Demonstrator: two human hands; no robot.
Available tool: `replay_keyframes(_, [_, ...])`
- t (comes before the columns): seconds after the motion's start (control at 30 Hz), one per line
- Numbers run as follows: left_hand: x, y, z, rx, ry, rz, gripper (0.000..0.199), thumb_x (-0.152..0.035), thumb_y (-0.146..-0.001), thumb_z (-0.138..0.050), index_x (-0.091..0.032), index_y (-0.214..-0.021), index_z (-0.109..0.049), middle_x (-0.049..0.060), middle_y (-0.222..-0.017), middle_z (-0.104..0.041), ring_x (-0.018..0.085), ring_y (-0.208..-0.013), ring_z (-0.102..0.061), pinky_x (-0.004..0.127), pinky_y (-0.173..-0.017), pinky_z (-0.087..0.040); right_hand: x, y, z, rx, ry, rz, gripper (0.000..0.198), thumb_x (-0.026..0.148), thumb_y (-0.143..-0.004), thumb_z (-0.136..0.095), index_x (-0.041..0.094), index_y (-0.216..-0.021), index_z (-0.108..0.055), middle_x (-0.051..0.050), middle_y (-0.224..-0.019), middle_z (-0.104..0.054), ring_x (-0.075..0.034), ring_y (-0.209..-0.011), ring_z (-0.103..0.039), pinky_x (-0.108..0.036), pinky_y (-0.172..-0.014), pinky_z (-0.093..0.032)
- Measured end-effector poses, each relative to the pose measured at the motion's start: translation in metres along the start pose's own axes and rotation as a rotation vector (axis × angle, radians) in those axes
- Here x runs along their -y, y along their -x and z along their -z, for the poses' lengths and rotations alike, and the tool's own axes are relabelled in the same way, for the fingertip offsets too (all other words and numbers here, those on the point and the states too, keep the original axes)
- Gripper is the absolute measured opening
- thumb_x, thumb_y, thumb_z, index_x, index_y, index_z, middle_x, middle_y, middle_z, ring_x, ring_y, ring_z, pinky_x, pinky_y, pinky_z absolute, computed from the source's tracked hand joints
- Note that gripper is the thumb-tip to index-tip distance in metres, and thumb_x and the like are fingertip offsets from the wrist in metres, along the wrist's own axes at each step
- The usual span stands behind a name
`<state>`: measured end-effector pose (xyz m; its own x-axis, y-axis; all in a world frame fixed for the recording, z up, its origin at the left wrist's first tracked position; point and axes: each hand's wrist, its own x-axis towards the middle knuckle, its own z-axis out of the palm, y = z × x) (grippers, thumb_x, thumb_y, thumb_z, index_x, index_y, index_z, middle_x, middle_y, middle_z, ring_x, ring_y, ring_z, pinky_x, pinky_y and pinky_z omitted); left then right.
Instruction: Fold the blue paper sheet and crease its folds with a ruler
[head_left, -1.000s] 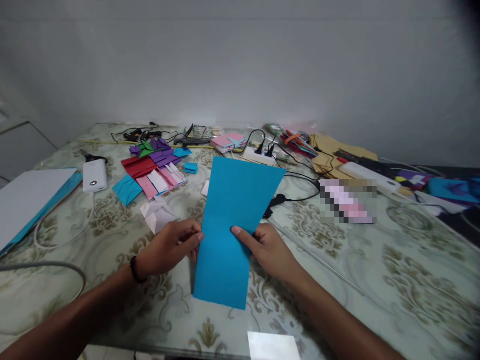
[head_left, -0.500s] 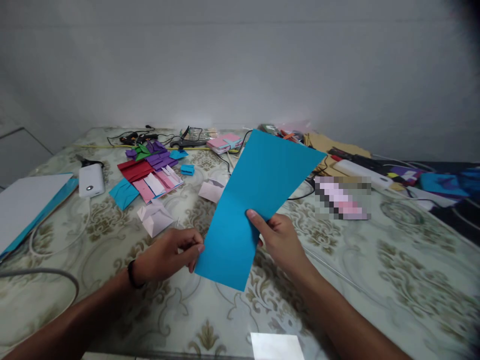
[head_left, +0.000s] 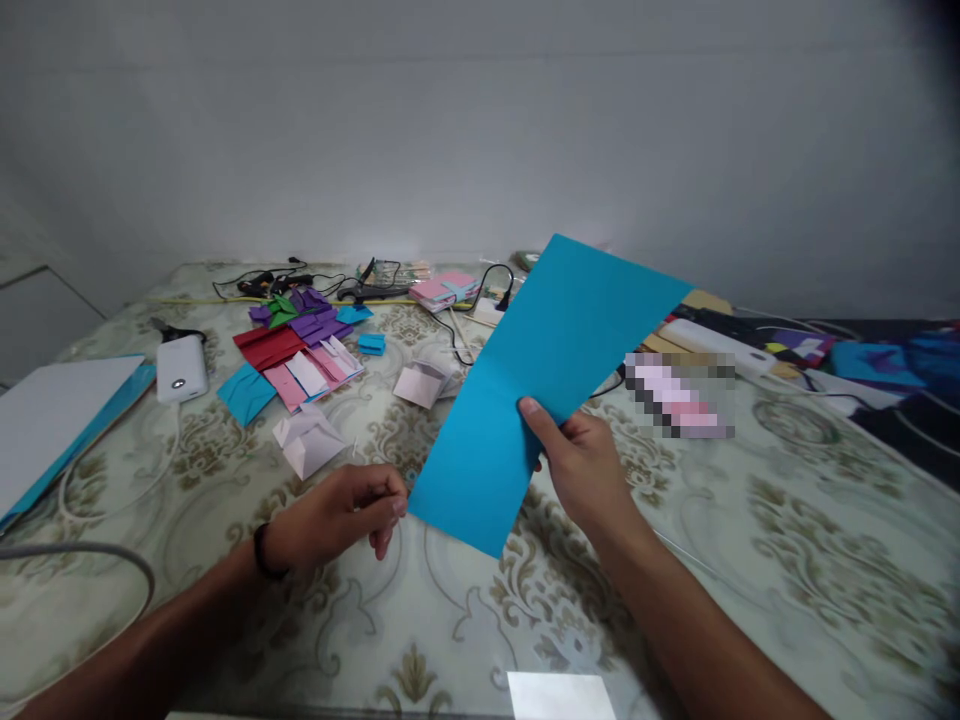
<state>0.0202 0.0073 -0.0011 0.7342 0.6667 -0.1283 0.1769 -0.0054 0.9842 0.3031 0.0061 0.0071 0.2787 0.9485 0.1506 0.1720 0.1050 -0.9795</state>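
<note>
A long sheet of blue paper [head_left: 559,330] is held up at a slant over the table. My right hand [head_left: 589,460] grips its right edge near the middle, thumb on the front face and fingers behind, mostly hidden. My left hand [head_left: 349,515], with a black band on the wrist, is by the sheet's lower left corner. Its fingers are curled in with the thumb near the index finger, and no paper shows between them. A pale folded paper piece [head_left: 307,440] lies on the table just beyond the left hand.
Folded colored papers [head_left: 300,350] lie left of center, with a white power bank [head_left: 181,368] beside them. A stack of sheets [head_left: 60,420] is at the far left. Cables and tools line the back. A white power strip [head_left: 724,345] lies on the right, a white paper [head_left: 561,695] at the front.
My right hand has moved the blue sheet to the right and slightly up. The sheet's lower left corner has come away from my left hand, which has barely moved.
</note>
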Motion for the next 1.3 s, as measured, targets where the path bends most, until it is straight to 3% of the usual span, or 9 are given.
replay_keyframes(0.23, [-0.001, -0.002, -0.001, 0.009, 0.096, -0.014, 0.036, -0.047, -0.101, -0.059, -0.017, -0.082, -0.054, -0.001, -0.067, -0.061, 0.011, -0.058, -0.060, 0.023, -0.059, -0.046, -0.006, 0.000, 0.000, 0.002, 0.039, 0.010, 0.061, 0.067, -0.081, -0.071, 0.024, -0.055, -0.036, 0.005, -0.053, -0.032, -0.011, -0.051, -0.031, -0.025, -0.046, -0.025])
replay_keyframes(0.47, [0.002, 0.000, 0.002, -0.023, -0.011, -0.003, 0.034, -0.046, -0.102, -0.057, -0.018, -0.083, -0.053, -0.003, -0.062, -0.060, 0.009, -0.053, -0.053, 0.021, -0.055, -0.039, 0.000, 0.009, -0.011, 0.130, 0.026, -0.053, 0.056, 0.068, -0.081, -0.067, 0.022, -0.059, -0.048, 0.003, -0.056, -0.040, -0.012, -0.053, -0.035, -0.026, -0.048, -0.028])
replay_keyframes(0.57, [0.000, 0.000, 0.004, -0.041, -0.051, -0.009, 0.034, -0.045, -0.102, -0.057, -0.018, -0.081, -0.053, -0.005, -0.063, -0.055, 0.008, -0.052, -0.048, 0.020, -0.052, -0.037, 0.003, 0.013, -0.014, 0.169, 0.045, -0.052, 0.058, 0.070, -0.081, -0.067, 0.022, -0.057, -0.045, 0.003, -0.054, -0.038, -0.012, -0.051, -0.033, -0.026, -0.047, -0.027])
replay_keyframes(0.67, [-0.007, 0.001, 0.005, -0.059, -0.085, -0.035, 0.034, -0.044, -0.100, -0.059, -0.019, -0.078, -0.052, -0.007, -0.062, -0.046, 0.007, -0.051, -0.039, 0.020, -0.048, -0.031, 0.004, 0.013, -0.012, 0.159, 0.060, -0.045, 0.058, 0.069, -0.081, -0.067, 0.022, -0.056, -0.046, 0.002, -0.054, -0.039, -0.012, -0.051, -0.035, -0.026, -0.047, -0.029])
replay_keyframes(0.8, [-0.014, 0.003, 0.005, -0.056, -0.108, -0.054, 0.034, -0.042, -0.099, -0.059, -0.018, -0.076, -0.052, -0.006, -0.061, -0.042, 0.007, -0.052, -0.035, 0.021, -0.048, -0.027, 0.004, 0.012, -0.009, 0.135, 0.063, -0.031, 0.053, 0.067, -0.083, -0.067, 0.020, -0.063, -0.057, -0.003, -0.063, -0.054, -0.016, -0.059, -0.046, -0.027, -0.052, -0.038])
replay_keyframes(0.97, [-0.011, 0.002, 0.003, -0.043, -0.132, -0.046, 0.036, -0.044, -0.099, -0.058, -0.018, -0.075, -0.051, -0.006, -0.060, -0.045, 0.008, -0.051, -0.038, 0.021, -0.050, -0.030, 0.002, 0.012, -0.010, 0.123, 0.117, -0.015, 0.056, 0.068, -0.083, -0.065, 0.021, -0.058, -0.049, -0.001, -0.058, -0.047, -0.015, -0.056, -0.040, -0.026, -0.049, -0.033])
replay_keyframes(1.1, [-0.005, 0.001, 0.004, -0.079, -0.128, 0.013, 0.039, -0.049, -0.100, -0.056, -0.019, -0.076, -0.052, -0.004, -0.060, -0.053, 0.008, -0.051, -0.045, 0.021, -0.051, -0.034, 0.003, 0.016, -0.012, 0.191, 0.128, -0.014, 0.057, 0.068, -0.085, -0.063, 0.022, -0.058, -0.044, 0.002, -0.055, -0.041, -0.013, -0.052, -0.036, -0.026, -0.047, -0.031])
replay_keyframes(1.3, [-0.004, -0.001, 0.005, -0.124, -0.135, 0.019, 0.039, -0.050, -0.100, -0.054, -0.018, -0.077, -0.053, -0.005, -0.059, -0.052, 0.009, -0.050, -0.046, 0.020, -0.050, -0.034, 0.003, 0.023, -0.019, 0.394, 0.100, -0.032, 0.055, 0.068, -0.089, -0.061, 0.020, -0.063, -0.052, 0.001, -0.058, -0.051, -0.012, -0.052, -0.041, -0.025, -0.047, -0.035])
